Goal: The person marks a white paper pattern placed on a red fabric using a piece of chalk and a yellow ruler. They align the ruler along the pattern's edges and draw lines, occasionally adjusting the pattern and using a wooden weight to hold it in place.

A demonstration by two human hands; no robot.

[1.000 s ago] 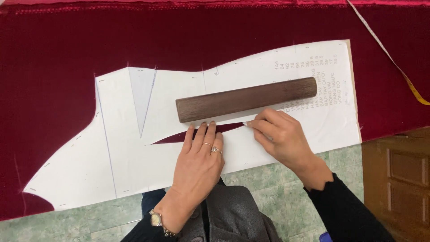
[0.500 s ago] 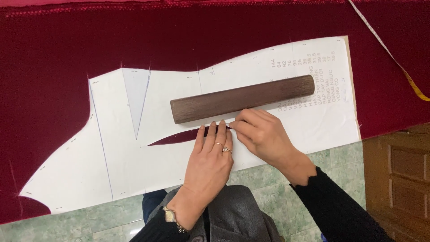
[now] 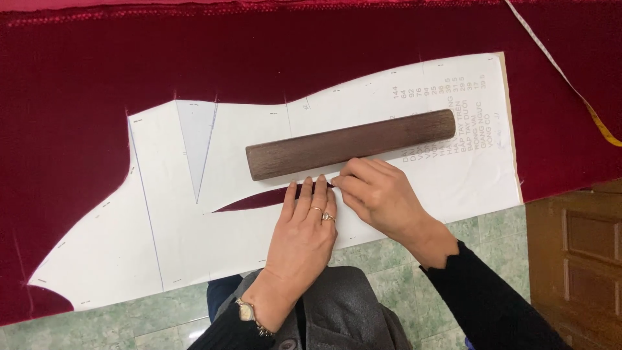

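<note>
Head view, hands [image 3: 337, 207] on paper pattern [image 3: 233, 227]

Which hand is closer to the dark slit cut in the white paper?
Left. The left hand has its fingertips lying across the slit; the right hand pinches beside the slit's pointed right end.

A pale green marbled tile floor [image 3: 382, 256] shows below the table edge. At the right stands a brown wooden cabinet with carved panels [image 3: 576, 259]. The light is soft and even.
</note>
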